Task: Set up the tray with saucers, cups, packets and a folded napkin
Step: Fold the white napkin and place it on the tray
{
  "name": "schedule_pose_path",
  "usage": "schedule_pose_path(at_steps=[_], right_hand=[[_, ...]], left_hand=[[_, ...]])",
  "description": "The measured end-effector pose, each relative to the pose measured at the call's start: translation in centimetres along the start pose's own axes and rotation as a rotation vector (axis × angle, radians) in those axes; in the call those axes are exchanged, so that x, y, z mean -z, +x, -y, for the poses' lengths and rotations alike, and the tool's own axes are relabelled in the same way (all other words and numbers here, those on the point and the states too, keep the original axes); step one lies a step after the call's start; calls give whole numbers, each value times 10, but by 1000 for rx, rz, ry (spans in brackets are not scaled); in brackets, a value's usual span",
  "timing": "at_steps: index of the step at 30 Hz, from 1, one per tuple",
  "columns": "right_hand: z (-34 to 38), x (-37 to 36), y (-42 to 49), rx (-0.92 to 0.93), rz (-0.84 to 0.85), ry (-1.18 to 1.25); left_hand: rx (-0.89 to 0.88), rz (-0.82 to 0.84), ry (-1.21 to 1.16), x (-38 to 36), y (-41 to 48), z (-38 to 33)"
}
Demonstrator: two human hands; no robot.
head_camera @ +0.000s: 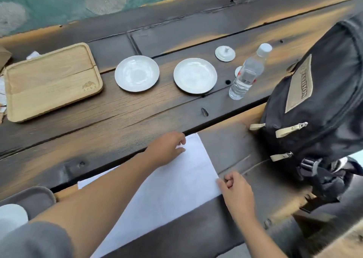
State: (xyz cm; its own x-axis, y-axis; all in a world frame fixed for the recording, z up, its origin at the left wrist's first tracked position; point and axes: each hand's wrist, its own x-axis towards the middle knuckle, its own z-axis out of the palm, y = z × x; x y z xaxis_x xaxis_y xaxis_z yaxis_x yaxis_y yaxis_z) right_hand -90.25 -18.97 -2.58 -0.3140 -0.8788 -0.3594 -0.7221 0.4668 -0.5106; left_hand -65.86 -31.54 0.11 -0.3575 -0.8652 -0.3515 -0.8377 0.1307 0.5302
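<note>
A white napkin (pixel 172 187) lies spread flat on the dark wooden table near me. My left hand (pixel 167 149) pinches its far corner. My right hand (pixel 235 191) pinches its right corner with curled fingers. A light wooden tray (pixel 49 85) rests empty at the far left. Two white saucers sit side by side beyond the napkin: one saucer (pixel 137 73) next to the tray, the other saucer (pixel 195 75) further right. Some white packets (pixel 3 92) peek out at the tray's left edge.
A clear water bottle (pixel 246 77) stands right of the saucers, with a small white lid (pixel 225 53) behind it. A black backpack (pixel 318 108) fills the right side. A grey tray (pixel 35 198) holding a white object sits at the near left.
</note>
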Motion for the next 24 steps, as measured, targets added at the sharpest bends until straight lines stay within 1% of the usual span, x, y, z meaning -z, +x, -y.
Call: schedule_pose_path(at_steps=[6, 10, 15, 20, 24], right_hand=[[-2, -9, -11, -86, 22, -93], [-2, -11, -17, -100, 23, -119], [0, -10, -15, -114, 45, -122], [-1, -11, -15, -112, 52, -108], [1, -11, -18, -89, 19, -49]], left_hand=[[-167, 110, 208, -2, 56, -12], [-258, 185, 322, -5, 79, -20], [-308, 253, 417, -2, 87, -27], [-294, 358, 544, 5, 89, -41], [-281, 347, 581, 5, 80, -43]])
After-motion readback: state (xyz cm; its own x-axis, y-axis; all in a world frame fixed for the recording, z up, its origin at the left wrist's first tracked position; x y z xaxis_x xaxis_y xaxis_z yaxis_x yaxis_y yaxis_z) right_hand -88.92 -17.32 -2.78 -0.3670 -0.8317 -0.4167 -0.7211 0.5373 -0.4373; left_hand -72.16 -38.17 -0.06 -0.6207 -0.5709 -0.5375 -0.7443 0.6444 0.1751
